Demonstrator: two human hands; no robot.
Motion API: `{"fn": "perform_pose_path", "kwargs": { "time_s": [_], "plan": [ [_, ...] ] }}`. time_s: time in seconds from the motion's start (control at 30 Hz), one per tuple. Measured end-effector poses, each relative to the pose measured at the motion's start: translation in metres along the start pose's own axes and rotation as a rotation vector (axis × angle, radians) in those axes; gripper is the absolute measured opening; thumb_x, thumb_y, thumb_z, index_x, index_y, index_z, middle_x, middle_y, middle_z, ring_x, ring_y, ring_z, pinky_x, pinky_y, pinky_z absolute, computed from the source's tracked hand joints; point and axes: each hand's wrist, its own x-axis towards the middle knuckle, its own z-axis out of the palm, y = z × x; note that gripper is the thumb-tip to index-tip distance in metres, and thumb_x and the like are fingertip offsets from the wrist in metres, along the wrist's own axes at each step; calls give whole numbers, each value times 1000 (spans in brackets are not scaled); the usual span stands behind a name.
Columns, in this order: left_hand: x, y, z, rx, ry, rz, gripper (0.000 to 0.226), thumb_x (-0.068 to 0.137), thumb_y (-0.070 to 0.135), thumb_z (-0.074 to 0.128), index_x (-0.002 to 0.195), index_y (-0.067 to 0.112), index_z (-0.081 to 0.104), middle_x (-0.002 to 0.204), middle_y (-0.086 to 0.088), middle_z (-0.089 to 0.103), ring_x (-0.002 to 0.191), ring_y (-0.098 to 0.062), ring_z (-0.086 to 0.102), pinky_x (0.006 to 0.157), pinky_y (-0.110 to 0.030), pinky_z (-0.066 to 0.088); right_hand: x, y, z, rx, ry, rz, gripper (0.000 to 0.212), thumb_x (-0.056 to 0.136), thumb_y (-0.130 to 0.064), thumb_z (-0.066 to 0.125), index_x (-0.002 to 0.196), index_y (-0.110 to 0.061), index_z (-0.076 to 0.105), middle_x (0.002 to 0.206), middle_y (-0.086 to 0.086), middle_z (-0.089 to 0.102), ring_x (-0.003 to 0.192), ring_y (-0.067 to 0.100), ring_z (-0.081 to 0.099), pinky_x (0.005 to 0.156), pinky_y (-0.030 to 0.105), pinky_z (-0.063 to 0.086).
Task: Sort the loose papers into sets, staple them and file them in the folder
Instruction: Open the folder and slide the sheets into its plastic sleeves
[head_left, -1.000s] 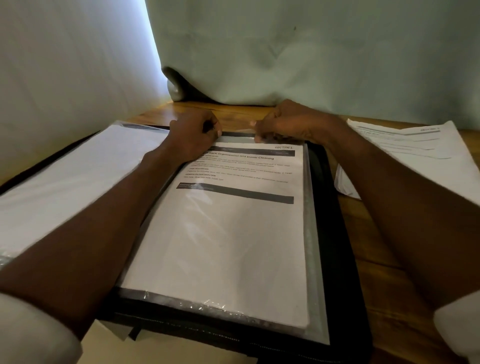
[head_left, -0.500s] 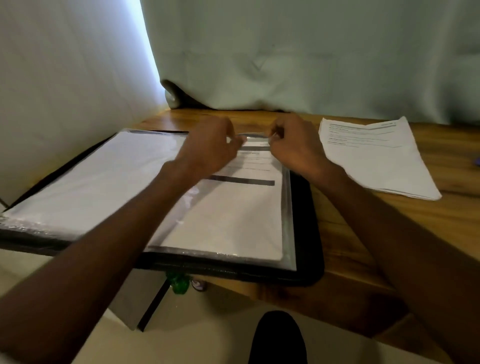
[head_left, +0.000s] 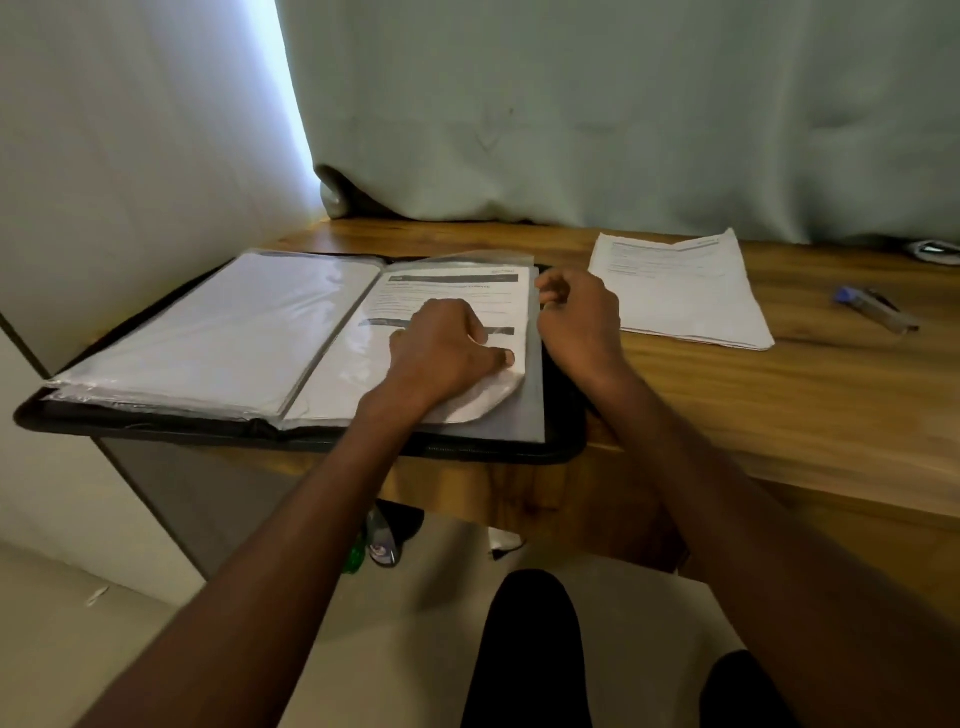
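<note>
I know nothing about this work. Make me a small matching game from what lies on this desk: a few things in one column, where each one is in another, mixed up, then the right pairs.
Things
1. left hand
2. right hand
3. loose papers
4. stapler

Places
A. far right on the wooden desk, beyond the papers
B. resting on the printed sheet in the folder
C. on the desk between the folder and the stapler
D. at the folder's right edge, fingers curled

Pairs: 1-B, 2-D, 3-C, 4-A
</note>
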Motion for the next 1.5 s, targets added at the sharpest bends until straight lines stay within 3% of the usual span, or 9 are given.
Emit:
{"fn": "perform_pose_path", "kwargs": {
  "time_s": [0.23,0.4,0.63,0.77,0.9,1.0,1.2,1.37,1.5],
  "plan": [
    [2,6,-29,-354,169,-44,18,85,24,81,78,7,78,75,-2,75,74,-13,68,71,-30,53,-7,-15,-8,60,-1,28,33,90,1,58,117,-16,69,105,-2,72,96,11,66,67,3,41],
    [13,-11,-87,-993,150,-193,24,86,26,74,103,8,74,87,-5,74,89,-27,66,79,-33,53,-8,-69,9,322,-236,-3,34,100,-21,63,133,-19,58,123,2,68,108,21,67,90,42,59],
    [-4,-103,-166,-1370,174,-163,19,97,15,56,108,11,71,102,-12,71,88,-26,68,83,-36,55,-26,-137,96,234,-620,-254,45,99,-30,65,143,-23,55,148,-4,54,127,16,57,106,32,48],
    [-22,-172,-215,-1580,348,-452,29,99,28,53,103,7,73,98,-15,77,87,-31,76,74,-41,60,-28,-154,141,161,-705,-438,36,97,-17,64,132,-24,63,145,-5,56,125,18,59,95,19,47],
    [-33,-216,-232,-1062,473,-660,36,103,32,54,122,1,61,127,-27,66,103,-33,67,87,-42,53,-35,-144,184,-225,-830,-512,45,106,-43,47,149,-27,47,160,-2,39,144,26,39,117,40,31],
    [-32,-211,-215,-455,588,-464,23,97,17,64,115,4,72,124,-17,71,100,-24,66,87,-35,53,-42,-132,199,-361,-832,-562,52,109,-49,29,158,-32,31,168,-7,23,154,27,19,124,50,16],
    [-1,-171,-165,54,417,-170,27,96,23,61,118,15,74,123,-5,73,103,-20,67,87,-25,43,-32,-135,185,38,-896,-318,52,104,-49,51,152,-29,43,160,-3,41,144,19,41,117,39,37],
    [25,-121,-103,115,274,5,32,97,44,61,123,28,70,130,2,69,116,-22,64,93,-30,43,2,-99,111,30,-556,-321,29,97,-25,66,126,-23,68,132,-3,66,115,16,62,92,26,46],
    [41,-87,-46,277,-3,55,68,91,78,45,143,34,53,156,4,46,139,-28,46,110,-56,39,32,-42,33,-66,-321,-213,17,94,-18,65,105,-27,74,110,-12,70,107,10,64,84,12,45]
  ]
}}
